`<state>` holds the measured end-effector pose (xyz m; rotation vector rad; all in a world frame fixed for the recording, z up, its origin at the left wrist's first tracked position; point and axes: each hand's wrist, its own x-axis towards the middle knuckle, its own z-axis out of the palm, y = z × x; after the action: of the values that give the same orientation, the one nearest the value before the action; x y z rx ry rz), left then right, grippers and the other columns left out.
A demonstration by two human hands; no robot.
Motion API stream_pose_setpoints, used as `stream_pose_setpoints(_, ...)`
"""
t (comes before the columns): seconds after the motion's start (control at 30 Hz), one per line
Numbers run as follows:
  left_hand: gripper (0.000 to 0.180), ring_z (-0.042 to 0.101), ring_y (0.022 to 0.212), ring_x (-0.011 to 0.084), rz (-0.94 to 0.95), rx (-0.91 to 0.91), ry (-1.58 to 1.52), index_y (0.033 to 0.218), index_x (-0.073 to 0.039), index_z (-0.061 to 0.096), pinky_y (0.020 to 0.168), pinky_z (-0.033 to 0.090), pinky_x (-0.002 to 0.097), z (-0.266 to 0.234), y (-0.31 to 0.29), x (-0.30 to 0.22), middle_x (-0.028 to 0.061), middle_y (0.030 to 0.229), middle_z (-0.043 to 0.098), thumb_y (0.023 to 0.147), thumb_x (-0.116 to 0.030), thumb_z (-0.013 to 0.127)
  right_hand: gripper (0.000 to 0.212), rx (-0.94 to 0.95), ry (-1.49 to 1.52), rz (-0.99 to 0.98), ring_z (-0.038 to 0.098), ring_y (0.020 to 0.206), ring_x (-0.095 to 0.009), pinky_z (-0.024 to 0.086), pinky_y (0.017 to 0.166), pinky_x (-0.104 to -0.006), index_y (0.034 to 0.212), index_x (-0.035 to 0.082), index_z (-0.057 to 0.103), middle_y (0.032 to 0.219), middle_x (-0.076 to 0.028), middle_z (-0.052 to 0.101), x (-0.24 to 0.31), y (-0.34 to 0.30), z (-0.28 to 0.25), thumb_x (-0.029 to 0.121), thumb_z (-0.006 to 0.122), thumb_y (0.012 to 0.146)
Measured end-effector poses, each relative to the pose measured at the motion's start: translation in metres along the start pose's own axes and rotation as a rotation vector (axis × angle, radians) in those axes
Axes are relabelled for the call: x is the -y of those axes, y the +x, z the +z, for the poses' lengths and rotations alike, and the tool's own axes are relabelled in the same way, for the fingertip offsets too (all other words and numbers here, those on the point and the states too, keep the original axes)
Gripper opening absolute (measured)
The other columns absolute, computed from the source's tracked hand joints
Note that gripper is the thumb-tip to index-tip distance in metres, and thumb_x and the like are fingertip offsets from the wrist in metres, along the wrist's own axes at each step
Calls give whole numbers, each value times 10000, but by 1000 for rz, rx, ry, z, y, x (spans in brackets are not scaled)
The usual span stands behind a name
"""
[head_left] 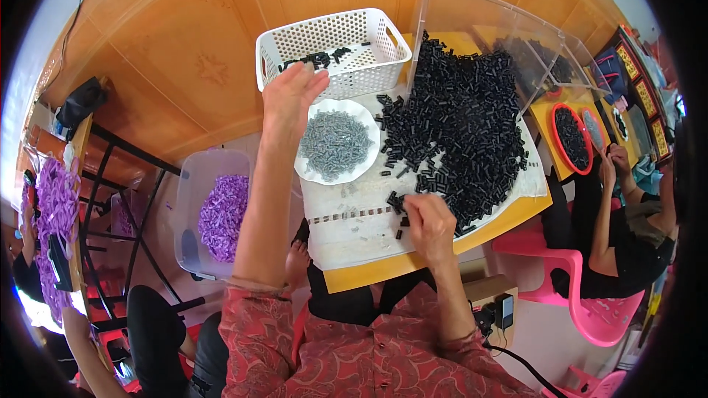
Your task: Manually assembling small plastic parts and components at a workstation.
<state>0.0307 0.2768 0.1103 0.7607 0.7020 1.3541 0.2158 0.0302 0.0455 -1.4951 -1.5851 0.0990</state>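
Observation:
My left hand (295, 88) reaches over the near left rim of a white perforated basket (348, 88), its thumb apart from the fingers and nothing seen in it. Several short black tubes (317, 59) lie in the basket. Low over the white cloth (346, 239), my right hand (434, 222) is closed, fingers curled toward the palm; what they hold, if anything, is hidden. A few black tubes (397, 200) lie by its fingertips. Beyond it spreads a big heap of black tubes (472, 125). A scalloped white plate (302, 167) holds small grey shiny pieces (337, 145).
A clear plastic bin (472, 11) lies tipped behind the heap. On the floor at left stands a translucent tub (190, 214) of purple pieces (223, 217). People work at both sides; a pink chair (571, 273) and a red-rimmed tray (572, 140) are at right.

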Motion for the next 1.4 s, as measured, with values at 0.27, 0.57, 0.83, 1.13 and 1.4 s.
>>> stream_pose_setpoints(0.27, 216, 648, 756, 173, -95, -90, 121, 1054, 63, 626, 691, 548, 291, -21, -142, 27, 114, 959, 663, 924, -108, 608, 142, 134, -371, 76, 599, 766, -290, 493, 639, -386, 907, 63, 687, 825, -113, 579, -19, 38, 21, 9, 654, 780)
stream_pose_setpoints(0.57, 180, 649, 716, 118, -285, -98, 153, 1047, 39, 652, 661, 549, 228, -46, -223, 71, 75, 884, 677, 920, -79, 605, 92, 122, -354, -47, 587, 822, -329, 484, 655, -412, 879, 40, 589, 879, -142, 580, -8, 39, 16, 16, 615, 793)
stream_pose_setpoints(0.83, 233, 643, 733, 100, -230, 44, 246, 1107, 33, 644, 648, 551, 218, -46, -243, 74, 64, 901, 671, 900, -73, 637, 130, 351, 169, -77, 619, 717, -324, 492, 626, -364, 906, 10, 605, 795, -145, 601, 54, -4, 20, -24, 642, 787)
stream_pose_setpoints(1.13, 163, 658, 647, 151, -261, -222, 252, 1026, 49, 649, 601, 560, 243, -105, -237, 32, 94, 803, 669, 903, -46, 599, 172, 472, 283, 38, 622, 717, -340, 506, 635, -390, 936, -11, 587, 825, -157, 611, 67, -21, 24, 71, 676, 813)
stream_pose_setpoints(1.4, 230, 660, 601, 158, -41, -504, 624, 1039, 96, 634, 515, 557, 261, -181, -102, 39, 119, 781, 672, 898, -82, 598, 148, 494, 231, 22, 622, 728, -338, 504, 641, -396, 944, -2, 599, 821, -156, 615, 62, -31, 17, 71, 658, 828)
